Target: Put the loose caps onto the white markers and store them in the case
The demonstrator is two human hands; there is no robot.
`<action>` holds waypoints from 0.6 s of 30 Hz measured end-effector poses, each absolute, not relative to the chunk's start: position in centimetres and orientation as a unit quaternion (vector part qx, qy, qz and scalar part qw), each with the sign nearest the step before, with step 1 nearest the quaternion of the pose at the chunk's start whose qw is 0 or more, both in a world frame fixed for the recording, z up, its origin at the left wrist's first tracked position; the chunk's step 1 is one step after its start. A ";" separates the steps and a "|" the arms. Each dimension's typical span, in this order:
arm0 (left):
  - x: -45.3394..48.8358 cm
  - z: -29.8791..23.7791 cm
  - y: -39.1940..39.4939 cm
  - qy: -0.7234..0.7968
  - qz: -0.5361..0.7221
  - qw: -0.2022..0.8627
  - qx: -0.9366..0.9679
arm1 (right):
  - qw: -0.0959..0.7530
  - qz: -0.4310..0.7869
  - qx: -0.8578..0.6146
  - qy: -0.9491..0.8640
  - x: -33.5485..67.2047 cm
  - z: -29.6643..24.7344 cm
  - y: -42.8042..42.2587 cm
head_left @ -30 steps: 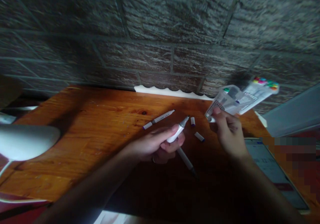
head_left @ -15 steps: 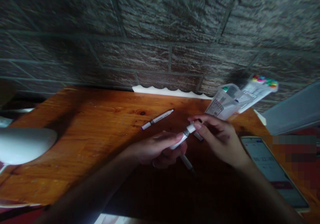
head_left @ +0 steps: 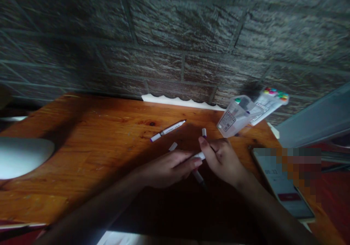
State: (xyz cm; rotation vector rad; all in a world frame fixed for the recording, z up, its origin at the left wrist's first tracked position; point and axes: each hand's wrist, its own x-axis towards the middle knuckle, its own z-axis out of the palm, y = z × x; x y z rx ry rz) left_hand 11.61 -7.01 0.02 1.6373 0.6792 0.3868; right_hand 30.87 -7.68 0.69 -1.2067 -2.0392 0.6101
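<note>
My left hand (head_left: 172, 167) is closed around a white marker (head_left: 200, 155), with the thumb lying along its barrel. My right hand (head_left: 225, 159) is closed at the marker's other end, its fingers hiding that tip. Just beyond my right fingertips lies a small white cap (head_left: 204, 132) with a purple edge. A second pale cap-like piece (head_left: 173, 146) rests above my left hand. Farther back, an uncapped-looking marker (head_left: 168, 130) with a purple end and dark tip lies on the desk. Below my hands, another marker (head_left: 199, 177) lies partly hidden in shadow.
A clear marker holder (head_left: 229, 123) with a few markers stands at the back right, beside a fuller holder (head_left: 264, 108). A phone (head_left: 284, 186) lies to the right on the wooden desk (head_left: 109, 128). A white lamp-like object (head_left: 24, 157) is at left; a stone wall rises behind.
My right hand has gone from a fingertip pinch on the marker's end to a fuller grip. The hands have turned the marker flatter, uncovering the caps. The view has shifted slightly right.
</note>
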 end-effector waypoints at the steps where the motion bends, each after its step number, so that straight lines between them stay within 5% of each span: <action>1: 11.7 0.2 -7.1 0.297 0.181 0.606 0.716 | 0.345 0.230 -0.459 -0.786 30.6 0.8 -7.6; 6: 11.3 0.8 -6.0 0.326 0.286 0.522 0.734 | 0.389 0.131 -0.473 -0.779 31.3 3.4 -7.2; 11: 8.6 0.1 -2.8 0.450 0.433 0.279 0.730 | 0.479 -0.069 -0.616 -0.622 39.0 9.3 -7.1; 14: 7.2 -1.3 -1.4 0.524 0.365 0.189 0.746 | 0.417 -0.175 -0.668 -0.591 44.7 12.4 -6.4; 18: 6.9 -3.0 -0.9 0.535 0.323 0.207 0.753 | 0.342 -0.214 -0.673 -0.620 48.8 13.6 -4.4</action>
